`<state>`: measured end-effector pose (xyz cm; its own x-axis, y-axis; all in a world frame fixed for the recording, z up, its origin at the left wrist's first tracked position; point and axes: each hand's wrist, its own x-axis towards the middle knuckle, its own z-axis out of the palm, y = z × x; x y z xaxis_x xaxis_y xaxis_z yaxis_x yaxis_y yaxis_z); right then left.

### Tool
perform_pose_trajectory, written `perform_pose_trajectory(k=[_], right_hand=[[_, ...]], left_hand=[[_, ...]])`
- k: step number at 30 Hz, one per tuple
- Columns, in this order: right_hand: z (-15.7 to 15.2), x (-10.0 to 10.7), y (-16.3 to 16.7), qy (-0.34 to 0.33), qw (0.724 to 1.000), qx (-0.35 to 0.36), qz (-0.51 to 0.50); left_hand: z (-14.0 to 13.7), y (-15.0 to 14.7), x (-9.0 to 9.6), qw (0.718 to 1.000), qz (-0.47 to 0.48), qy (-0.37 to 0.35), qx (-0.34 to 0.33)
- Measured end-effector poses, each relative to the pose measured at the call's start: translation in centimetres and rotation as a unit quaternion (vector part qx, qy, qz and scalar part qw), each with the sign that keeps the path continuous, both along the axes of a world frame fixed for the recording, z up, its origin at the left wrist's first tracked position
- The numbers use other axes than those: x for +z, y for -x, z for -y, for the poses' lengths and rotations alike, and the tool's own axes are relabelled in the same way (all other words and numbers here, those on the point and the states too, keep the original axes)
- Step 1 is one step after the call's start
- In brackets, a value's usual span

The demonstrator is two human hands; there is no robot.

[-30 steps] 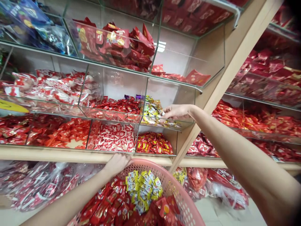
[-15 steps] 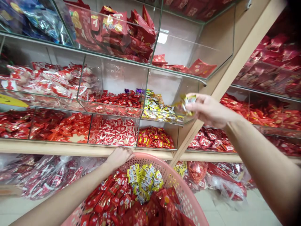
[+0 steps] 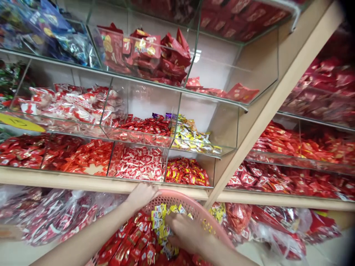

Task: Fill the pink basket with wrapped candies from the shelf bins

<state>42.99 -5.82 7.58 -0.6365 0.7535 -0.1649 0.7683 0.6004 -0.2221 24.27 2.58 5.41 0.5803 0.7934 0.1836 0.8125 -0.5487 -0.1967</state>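
Observation:
My left hand (image 3: 142,195) is closed over the far rim of a pink plastic basket (image 3: 191,201) with round holes. Inside the basket lie red-wrapped candies (image 3: 135,236) and a cluster of small yellow-and-white candy packets (image 3: 158,221). My right hand (image 3: 184,229) reaches down into the basket, right over the yellow packets. Its fingers curl downward and are slightly blurred; their tips are hidden, so what they hold does not show.
Ahead are glass-fronted shelf bins: yellow candies (image 3: 191,136), red-and-yellow candies (image 3: 187,171), white-and-red candies (image 3: 141,162) and larger red packets (image 3: 145,50). A slanted wooden post (image 3: 249,136) stands right. Plastic bags of candy (image 3: 63,214) lie under the wooden ledge (image 3: 69,181).
My right hand has moved from beside the yellow candy bin, where it held yellow packets, down and left into the basket. My left hand stays on the rim. The view has tilted up slightly.

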Motion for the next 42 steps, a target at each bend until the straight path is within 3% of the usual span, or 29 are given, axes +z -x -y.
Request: perform_pose_trajectory(k=[8,18,23,25,27,32,35,38,42], right_hand=[[0.4,-0.3,0.4,0.014,0.999,-0.022,0.045],[0.6,-0.8,0.5,0.027,0.994,-0.108,-0.017],[0.5,-0.5,0.4,0.008,0.993,-0.114,-0.021],[0.5,1.0,-0.1,-0.024,0.994,-0.099,-0.038],[0.3,4.1,-1.0,-0.073,0.991,-0.086,-0.079],[-3.0,15.7,-3.8,-0.236,0.946,-0.061,-0.212],[-7.0,20.6,-5.2,-0.307,0.923,-0.107,-0.207],[-11.2,22.1,-6.0,-0.271,0.94,-0.153,-0.143],[-14.4,21.6,-5.8,-0.15,0.974,-0.164,-0.049]], left_hand=[[0.1,0.0,0.3,1.0,0.009,0.006,0.012],[0.0,0.0,0.3,1.0,-0.015,-0.009,0.004],[-0.1,0.0,0.2,1.0,-0.007,-0.012,0.007],[0.0,0.1,0.2,1.0,-0.012,-0.01,0.009],[0.0,0.1,0.2,1.0,-0.015,-0.008,0.009],[0.0,0.2,-0.1,0.999,-0.021,-0.027,0.0],[0.0,0.2,-0.2,0.999,-0.019,-0.03,-0.002],[0.0,0.1,0.0,1.0,-0.016,-0.024,0.0],[-0.1,0.1,0.1,1.0,-0.009,-0.019,0.004]])
